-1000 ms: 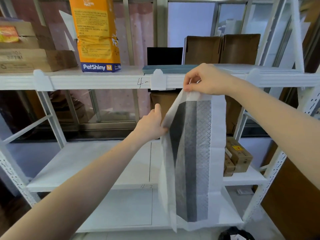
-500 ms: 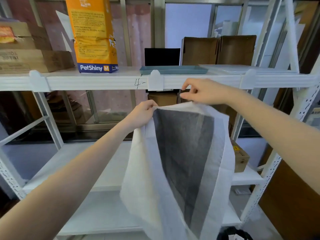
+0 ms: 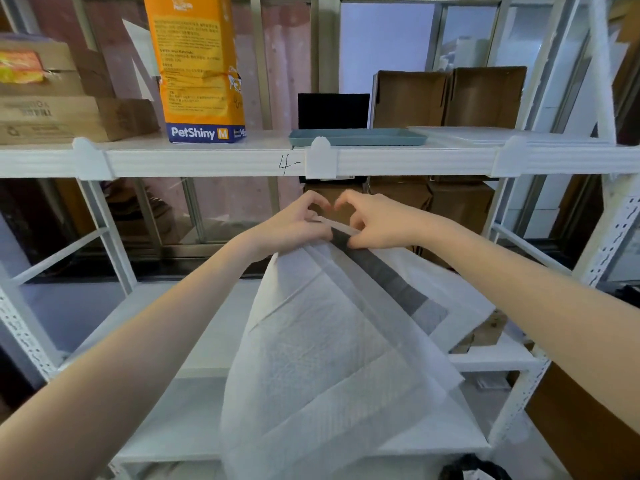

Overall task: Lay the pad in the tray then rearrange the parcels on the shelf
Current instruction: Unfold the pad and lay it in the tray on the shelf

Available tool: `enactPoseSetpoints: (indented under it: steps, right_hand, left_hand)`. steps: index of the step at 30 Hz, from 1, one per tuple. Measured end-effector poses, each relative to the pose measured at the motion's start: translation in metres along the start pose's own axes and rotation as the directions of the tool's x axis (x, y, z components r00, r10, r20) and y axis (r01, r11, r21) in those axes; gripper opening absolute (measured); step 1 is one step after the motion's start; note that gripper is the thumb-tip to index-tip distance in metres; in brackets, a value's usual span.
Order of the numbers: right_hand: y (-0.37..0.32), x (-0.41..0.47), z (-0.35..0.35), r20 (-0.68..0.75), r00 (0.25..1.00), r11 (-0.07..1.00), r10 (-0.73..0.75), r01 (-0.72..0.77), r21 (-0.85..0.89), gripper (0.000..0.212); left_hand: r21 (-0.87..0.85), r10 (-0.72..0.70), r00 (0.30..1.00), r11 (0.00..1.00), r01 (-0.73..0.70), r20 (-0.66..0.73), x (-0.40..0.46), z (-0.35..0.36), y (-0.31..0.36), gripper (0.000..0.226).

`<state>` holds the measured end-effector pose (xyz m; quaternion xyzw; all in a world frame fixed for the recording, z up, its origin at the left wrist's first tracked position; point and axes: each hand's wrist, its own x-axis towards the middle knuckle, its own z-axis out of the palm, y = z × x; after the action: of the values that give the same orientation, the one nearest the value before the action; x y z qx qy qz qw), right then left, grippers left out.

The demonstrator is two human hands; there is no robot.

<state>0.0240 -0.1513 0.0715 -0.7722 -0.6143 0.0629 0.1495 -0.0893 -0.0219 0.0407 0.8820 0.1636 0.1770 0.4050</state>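
Note:
A white pad (image 3: 332,355) with a grey quilted centre hangs half unfolded below my hands, its layers draped toward me. My left hand (image 3: 294,225) and my right hand (image 3: 377,220) pinch its top edge close together, just under the top shelf rail. A shallow blue-grey tray (image 3: 360,137) lies flat on the top shelf, above and slightly behind my hands. Brown cardboard parcels (image 3: 450,97) stand behind the tray, and more parcels (image 3: 460,206) sit on the shelf level below. A small brown parcel (image 3: 488,332) shows past the pad's right edge.
An orange PetShiny bag (image 3: 199,69) stands left of the tray. Stacked cardboard boxes (image 3: 55,105) fill the top shelf's left end. A black panel (image 3: 333,110) stands behind the tray. White shelf uprights (image 3: 602,244) frame the right side. A flat white sheet (image 3: 509,135) lies right of the tray.
My hands have come together at the pad's top edge and dropped below the shelf rail. The pad has turned and opened out, its white backing now facing me.

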Motion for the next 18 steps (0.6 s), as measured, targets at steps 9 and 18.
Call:
enactPoseSetpoints:
  steps: [9,18]
  right_hand:
    - [0.006,0.003,0.0,-0.174,0.983,0.943,0.059,-0.112,-0.313,0.018]
    - [0.014,0.0,-0.012,-0.13,0.988,0.958,0.087,-0.118,-0.261,0.037]
  left_hand:
    - [0.554,0.067,0.995,0.827,-0.093,0.067,0.0,-0.006,-0.027,0.065]
    - [0.62,0.049,0.999,0.784,-0.035,-0.004,-0.005,-0.006,-0.033,0.042]
